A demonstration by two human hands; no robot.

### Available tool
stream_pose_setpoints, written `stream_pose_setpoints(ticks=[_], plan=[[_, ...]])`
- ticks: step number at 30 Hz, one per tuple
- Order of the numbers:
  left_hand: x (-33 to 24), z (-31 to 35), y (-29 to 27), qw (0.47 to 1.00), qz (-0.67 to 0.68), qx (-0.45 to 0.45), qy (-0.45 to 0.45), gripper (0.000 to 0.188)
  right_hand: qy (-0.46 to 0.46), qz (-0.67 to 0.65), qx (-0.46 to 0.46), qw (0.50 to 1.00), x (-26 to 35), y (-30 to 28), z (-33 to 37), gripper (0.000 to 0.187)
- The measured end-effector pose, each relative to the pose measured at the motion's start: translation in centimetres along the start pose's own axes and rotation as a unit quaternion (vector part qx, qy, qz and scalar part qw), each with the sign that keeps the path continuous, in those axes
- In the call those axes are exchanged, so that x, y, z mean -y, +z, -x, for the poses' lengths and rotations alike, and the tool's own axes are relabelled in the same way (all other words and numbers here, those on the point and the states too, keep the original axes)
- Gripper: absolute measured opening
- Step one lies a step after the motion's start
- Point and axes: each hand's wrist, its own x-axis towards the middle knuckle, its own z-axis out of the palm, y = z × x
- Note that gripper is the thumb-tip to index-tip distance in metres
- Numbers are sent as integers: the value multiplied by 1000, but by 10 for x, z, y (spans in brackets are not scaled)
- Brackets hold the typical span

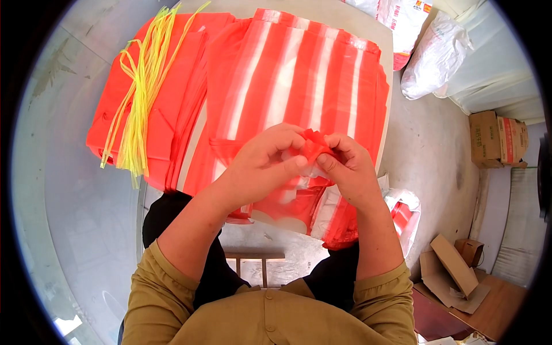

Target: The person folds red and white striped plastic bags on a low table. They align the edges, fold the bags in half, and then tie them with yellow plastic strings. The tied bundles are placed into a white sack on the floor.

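Between my two hands a red plastic bag [314,148] is gathered, its bunched edge sticking up at the fingertips. My left hand [265,156] is closed with fingers and thumb curled at the bag's left side. Thumb and fingers of my right hand [349,170] pinch the same bunch from the other side. Beneath them lies a pile of red and white striped plastic bags [299,75], flattened across the table. Its near part hangs over the front edge, crumpled below my hands, where some plastic looks blurred.
Left of the striped pile lies a folded red stack [155,98], topped by a bundle of yellow plastic strips [141,95]. White sacks [437,54] stand beyond the table at the far right. Cardboard boxes [498,139] sit along the right side. A wooden stool [256,257] is below the table.
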Motion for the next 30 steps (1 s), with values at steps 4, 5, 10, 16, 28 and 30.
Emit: stream_pose_setpoints(ticks=[4,5,10,16,28,30], plan=[[-8,2,2,987,-155,-8,44,26,-4,21,-5,1000,-3,-1,-1,15],[-8,1,2,985,-168,-16,36,24,-7,27,-7,1000,-4,-1,-2,16],[2,-4,7,988,-122,-86,40,17,-29,59,-30,997,-6,5,-3,24],[11,-3,0,992,-69,-100,24,16,-68,144,7,987,0,6,-6,30],[11,12,-14,807,-567,-5,166,43,-25,64,-11,998,4,-6,-8,26],[13,8,-10,805,-552,-19,216,34,-36,83,15,996,2,-1,-11,25]])
